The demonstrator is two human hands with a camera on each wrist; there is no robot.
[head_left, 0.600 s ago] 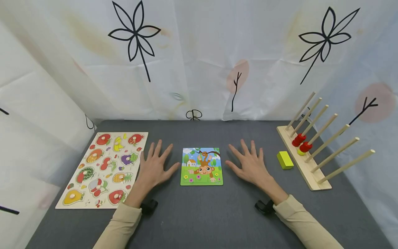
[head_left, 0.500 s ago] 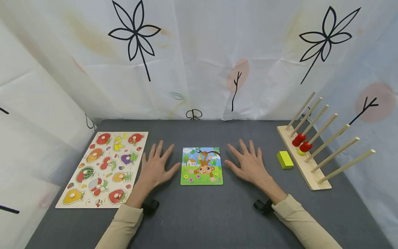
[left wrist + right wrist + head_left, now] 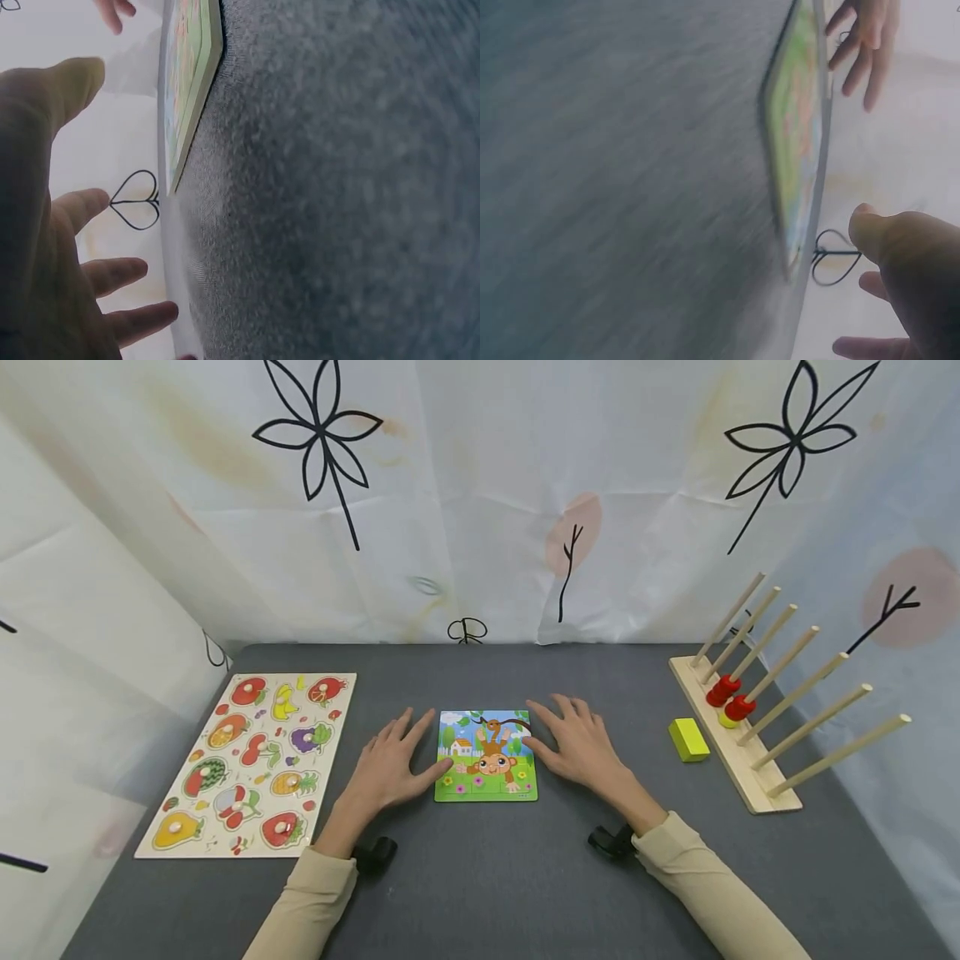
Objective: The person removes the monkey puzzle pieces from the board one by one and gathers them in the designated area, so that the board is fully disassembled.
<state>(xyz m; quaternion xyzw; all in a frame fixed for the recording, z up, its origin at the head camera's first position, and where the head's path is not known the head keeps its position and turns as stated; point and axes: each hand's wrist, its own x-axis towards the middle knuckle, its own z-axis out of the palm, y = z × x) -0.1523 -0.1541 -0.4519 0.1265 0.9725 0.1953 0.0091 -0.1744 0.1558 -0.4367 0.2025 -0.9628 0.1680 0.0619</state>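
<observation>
A square monkey puzzle (image 3: 491, 764) lies flat at the middle of the dark table, its picture filled in. My left hand (image 3: 390, 768) hovers at its left side, fingers spread, with the thumb over the puzzle's left edge in the head view. On the other side, my right hand (image 3: 577, 743) is held with loosely extended fingers, their tips by the upper right edge. Neither hand holds anything. In the left wrist view the puzzle (image 3: 196, 82) shows edge-on, apart from the fingers. The right wrist view has the puzzle (image 3: 795, 127) on the table, with the right thumb (image 3: 874, 232) above the surface.
To the left lies a fruit knob puzzle board (image 3: 251, 760). A wooden peg rack (image 3: 738, 743) with red and yellow beads stands at the right, its tall pegs leaning outward. Beside it sits a yellow block (image 3: 688, 740). A white patterned curtain (image 3: 480, 502) closes off the back.
Both hands have moved inward toward the monkey puzzle, the left to the right and the right to the left. The head view has tilted slightly down. The puzzle stays in place.
</observation>
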